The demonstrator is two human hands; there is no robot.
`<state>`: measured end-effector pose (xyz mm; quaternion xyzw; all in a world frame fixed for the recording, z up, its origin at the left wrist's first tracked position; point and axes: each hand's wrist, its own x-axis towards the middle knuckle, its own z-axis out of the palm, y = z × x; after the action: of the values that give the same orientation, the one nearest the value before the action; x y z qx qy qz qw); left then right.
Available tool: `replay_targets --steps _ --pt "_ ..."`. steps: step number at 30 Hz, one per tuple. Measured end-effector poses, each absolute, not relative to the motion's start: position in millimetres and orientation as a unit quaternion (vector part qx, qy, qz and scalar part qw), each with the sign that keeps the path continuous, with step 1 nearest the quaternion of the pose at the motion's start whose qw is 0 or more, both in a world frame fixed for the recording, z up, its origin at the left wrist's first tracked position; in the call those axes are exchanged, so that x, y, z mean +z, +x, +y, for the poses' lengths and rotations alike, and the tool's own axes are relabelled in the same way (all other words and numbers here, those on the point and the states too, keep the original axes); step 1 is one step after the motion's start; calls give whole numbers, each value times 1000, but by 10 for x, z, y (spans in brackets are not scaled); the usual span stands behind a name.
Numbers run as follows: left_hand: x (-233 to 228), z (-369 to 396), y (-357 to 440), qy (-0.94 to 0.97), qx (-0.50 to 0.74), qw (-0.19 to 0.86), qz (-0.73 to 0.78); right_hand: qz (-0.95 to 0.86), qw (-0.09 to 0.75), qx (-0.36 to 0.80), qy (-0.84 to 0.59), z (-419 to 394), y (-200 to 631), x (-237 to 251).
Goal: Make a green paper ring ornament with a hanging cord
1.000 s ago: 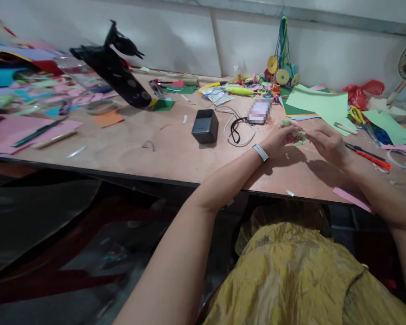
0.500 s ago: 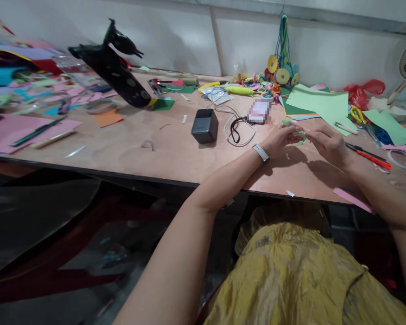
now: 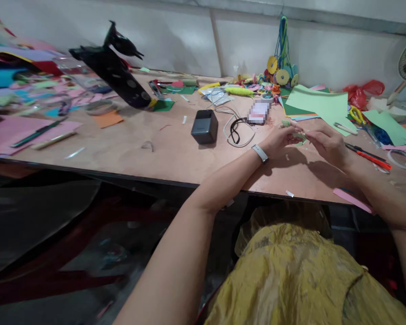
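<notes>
Two hands, left hand point(image 3: 280, 141) and right hand point(image 3: 328, 143), pinch a small green paper piece point(image 3: 298, 135) just above the table point(image 3: 176, 153); it looks light, flimsy, best gripped by its edges.

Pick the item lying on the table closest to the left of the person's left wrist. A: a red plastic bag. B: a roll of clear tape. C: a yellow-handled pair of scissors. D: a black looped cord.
D: the black looped cord lies on the table just left of the left hand, while the other three sit far off past the right hand.
</notes>
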<state>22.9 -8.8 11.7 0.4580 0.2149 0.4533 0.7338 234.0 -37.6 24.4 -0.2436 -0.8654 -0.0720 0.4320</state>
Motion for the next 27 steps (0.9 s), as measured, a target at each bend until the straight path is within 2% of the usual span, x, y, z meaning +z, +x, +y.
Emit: replay_targets --steps 22,27 --pt "112 -37 171 497 399 740 213 -882 417 -41 -217 -344 2333 254" --pt "141 -76 188 480 418 741 213 -885 402 -72 -224 -346 2341 255"
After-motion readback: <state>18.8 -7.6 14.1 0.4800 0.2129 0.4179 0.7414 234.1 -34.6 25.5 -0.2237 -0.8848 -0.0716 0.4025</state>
